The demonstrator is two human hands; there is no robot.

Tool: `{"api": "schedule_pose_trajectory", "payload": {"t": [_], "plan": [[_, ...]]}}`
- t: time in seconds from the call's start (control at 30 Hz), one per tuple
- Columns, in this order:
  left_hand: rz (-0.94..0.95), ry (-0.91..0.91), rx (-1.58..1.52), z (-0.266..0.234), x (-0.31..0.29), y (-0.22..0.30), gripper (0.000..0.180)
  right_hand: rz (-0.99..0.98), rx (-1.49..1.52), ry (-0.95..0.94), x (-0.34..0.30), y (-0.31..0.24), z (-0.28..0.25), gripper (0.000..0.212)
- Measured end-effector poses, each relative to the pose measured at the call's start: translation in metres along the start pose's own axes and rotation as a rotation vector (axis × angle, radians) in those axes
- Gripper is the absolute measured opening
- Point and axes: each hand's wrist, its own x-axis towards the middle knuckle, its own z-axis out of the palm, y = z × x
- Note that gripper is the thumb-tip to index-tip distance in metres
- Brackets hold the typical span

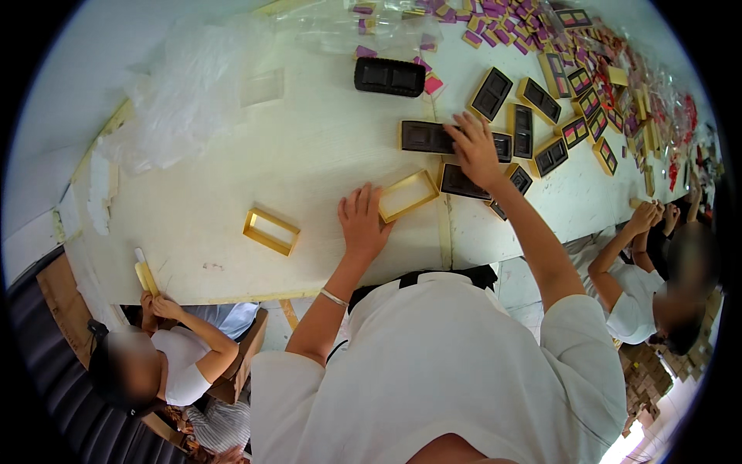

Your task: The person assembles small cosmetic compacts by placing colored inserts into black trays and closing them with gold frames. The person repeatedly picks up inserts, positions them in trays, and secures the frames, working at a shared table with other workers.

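My left hand (362,222) lies on the white table, its fingers stretched out. Its thumb side touches the near left end of a gold rectangular box frame (393,214), hollow in the middle. My right hand (474,148) reaches farther out, fingers apart, over the right end of a gold-edged box with a black compartment tray (423,137). Whether its fingertips press on that tray I cannot tell. Just below the right hand sits another black-tray box (461,182). A second hollow gold frame (271,232) lies alone to the left.
A loose black tray (389,76) lies at the back. Several black-tray boxes (522,131) spread rightward, before piled purple-and-gold pieces (502,27). Crumpled clear plastic (182,100) covers the far left. Co-workers sit at left (182,359) and right (630,298), hands at the table edge.
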Motion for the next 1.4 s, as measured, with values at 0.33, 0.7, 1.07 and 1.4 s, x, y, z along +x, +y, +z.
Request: {"api": "schedule_pose_trajectory", "payload": {"t": [0.33,0.7,1.07,1.4], "plan": [[-0.088,-0.014,-0.224,-0.027,0.029,-0.022,0.073,-0.11,-0.2,0.022,0.11,-0.019,0.007,0.018],[-0.181,-0.063,-0.528,-0.026,0.034,-0.022,0.077,0.196,0.765,-0.138,0.069,-0.05,-0.073,0.022],[-0.018,-0.22,-0.484,-0.035,0.035,-0.015,0.076,0.571,0.774,-0.707,0.005,-0.067,-0.02,0.046],[-0.118,-0.124,-0.492,-0.022,0.029,-0.001,0.066,0.416,0.476,0.132,-0.035,-0.104,0.022,0.022]]}}
